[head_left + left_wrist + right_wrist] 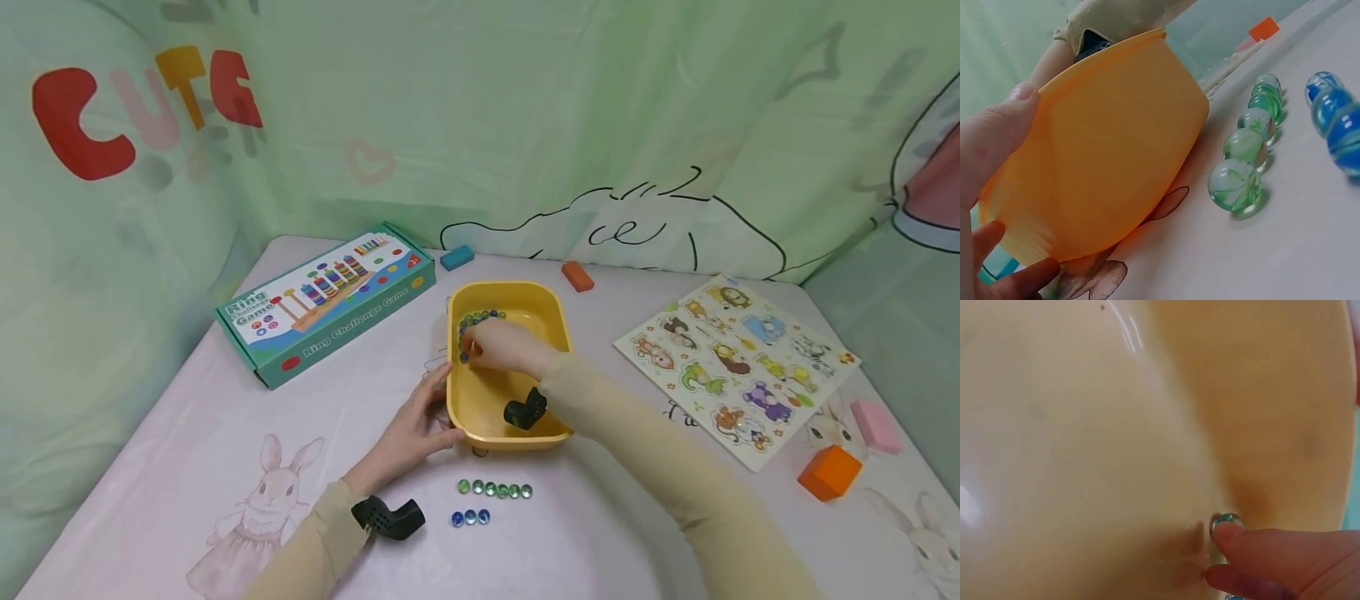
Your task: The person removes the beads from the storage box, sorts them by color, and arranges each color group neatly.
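Pink table (pixel 187 433) | box (pixel 326 302) reads "Ring Challenge Game" | wall "CUTE"

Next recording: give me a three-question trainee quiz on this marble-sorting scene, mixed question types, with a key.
1. True or false: the left hand holds the yellow tub by its outer wall.
2. Which marbles lie nearer the tub on the table: A) the green row, B) the blue row?
3. Fill in: the right hand reaches into the tub and touches a ____ with its fingertips.

Key: 1 true; 2 A; 3 marble.
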Tool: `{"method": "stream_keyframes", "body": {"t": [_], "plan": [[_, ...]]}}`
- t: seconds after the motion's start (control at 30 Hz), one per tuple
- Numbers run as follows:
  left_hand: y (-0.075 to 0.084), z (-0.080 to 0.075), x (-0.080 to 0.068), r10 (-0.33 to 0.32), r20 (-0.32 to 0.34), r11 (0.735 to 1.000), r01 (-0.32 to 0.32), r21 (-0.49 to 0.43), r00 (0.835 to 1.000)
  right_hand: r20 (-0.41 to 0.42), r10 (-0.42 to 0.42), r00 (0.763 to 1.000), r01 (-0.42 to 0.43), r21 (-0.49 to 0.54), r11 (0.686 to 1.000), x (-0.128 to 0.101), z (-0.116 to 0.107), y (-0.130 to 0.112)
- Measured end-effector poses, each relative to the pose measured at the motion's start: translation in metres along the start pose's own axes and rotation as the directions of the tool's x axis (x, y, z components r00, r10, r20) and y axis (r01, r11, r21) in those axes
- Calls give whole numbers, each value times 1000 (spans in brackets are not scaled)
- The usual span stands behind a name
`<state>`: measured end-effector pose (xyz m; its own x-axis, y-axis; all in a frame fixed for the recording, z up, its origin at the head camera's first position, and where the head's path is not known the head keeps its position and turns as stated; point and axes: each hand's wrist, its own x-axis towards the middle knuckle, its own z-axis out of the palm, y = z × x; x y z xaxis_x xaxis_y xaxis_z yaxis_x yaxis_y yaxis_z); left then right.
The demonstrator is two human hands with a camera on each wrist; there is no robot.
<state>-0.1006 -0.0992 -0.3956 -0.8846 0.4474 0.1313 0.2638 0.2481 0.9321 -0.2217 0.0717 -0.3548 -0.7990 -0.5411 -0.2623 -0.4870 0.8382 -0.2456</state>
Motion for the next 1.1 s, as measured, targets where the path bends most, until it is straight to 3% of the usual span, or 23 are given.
{"method": "stream_keyframes", "body": {"t": [0.23, 0.47, 0.67, 0.9, 1.1], "plan": [[0, 1, 0, 1, 1, 1000, -1, 14, 1000, -15, 2, 1000, -3, -41, 999, 3, 4, -5], [1, 1, 0, -1, 2, 1000, 1, 9, 1000, 22, -50, 999, 50, -41, 998, -6, -4, -4], [3, 0, -1, -9, 1, 1000, 9, 0, 1000, 30, -85, 996, 86, -34, 996, -25, -18, -2], [6, -1, -1, -6, -2, 1000, 6, 15, 1000, -31, -141, 989, 140, -37, 989, -55, -28, -4], [7, -1, -1, -16, -1, 1000, 17, 19, 1000, -49, -117, 992, 118, 5, 993, -80, -31, -7]]}}
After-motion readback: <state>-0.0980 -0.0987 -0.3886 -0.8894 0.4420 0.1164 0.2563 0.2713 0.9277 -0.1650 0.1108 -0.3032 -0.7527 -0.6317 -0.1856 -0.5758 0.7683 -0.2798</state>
